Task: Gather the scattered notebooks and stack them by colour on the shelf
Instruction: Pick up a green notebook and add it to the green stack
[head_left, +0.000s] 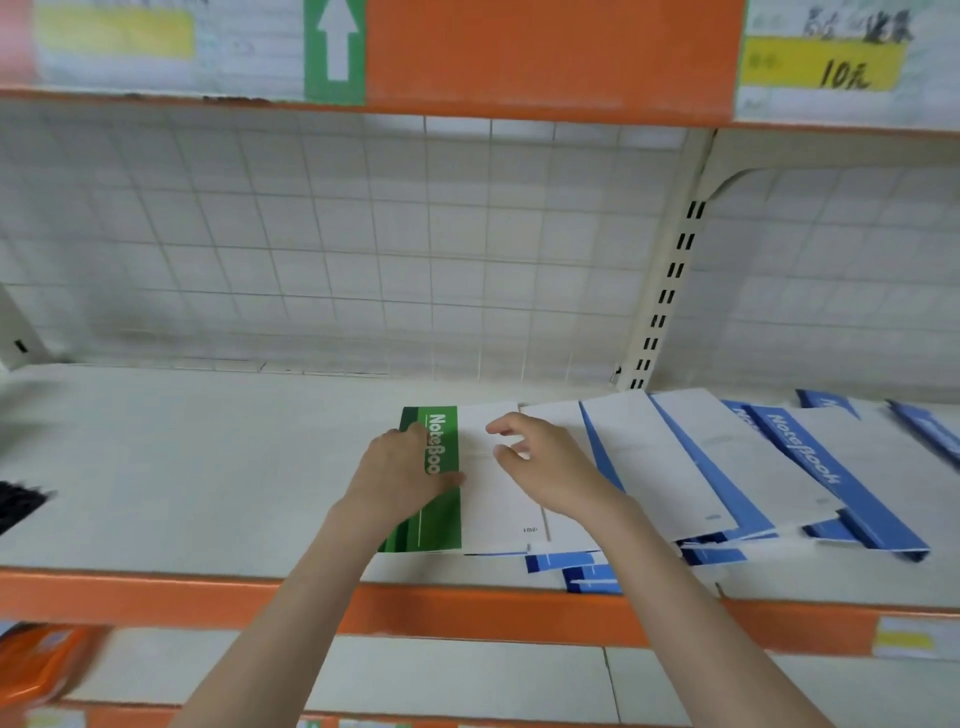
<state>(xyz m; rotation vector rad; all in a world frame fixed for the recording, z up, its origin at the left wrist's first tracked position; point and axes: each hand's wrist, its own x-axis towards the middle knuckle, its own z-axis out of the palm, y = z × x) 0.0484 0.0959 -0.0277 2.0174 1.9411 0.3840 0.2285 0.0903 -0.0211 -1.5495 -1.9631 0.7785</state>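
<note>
A pale shelf (182, 467) w/ an orange front edge is seen, backed by a white wire grid (311, 249). The left part of the shelf is bare. At the far left edge, sth dark (21, 501) is seen, too blurry to tell.

Near the middle, a green notebook (441, 519) is laid flat on the shelf, w/ "NoteBook" printed on its green strip. The left hand (402, 470) is laid flat on that green strip, fingers spread & pressed down, nothing gripped. The right hand (540, 462) is held just beside it, over the white part of the cover, open & loosely curled. Whether the cover is touched by it can't be told.

To the right, blue notebooks (727, 467) are spread out in a messy fan, each one overlapped by the next. The green one is lapped over the nearest of them. More blue corners (587, 569) are poked out past the front edge. At the far right, more blue notebooks (924, 431) are seen, cut off.

Up top, a green sign w/ a white arrow (335, 49) & a yellow price tag (826, 67) are stuck on the shelf above.
</note>
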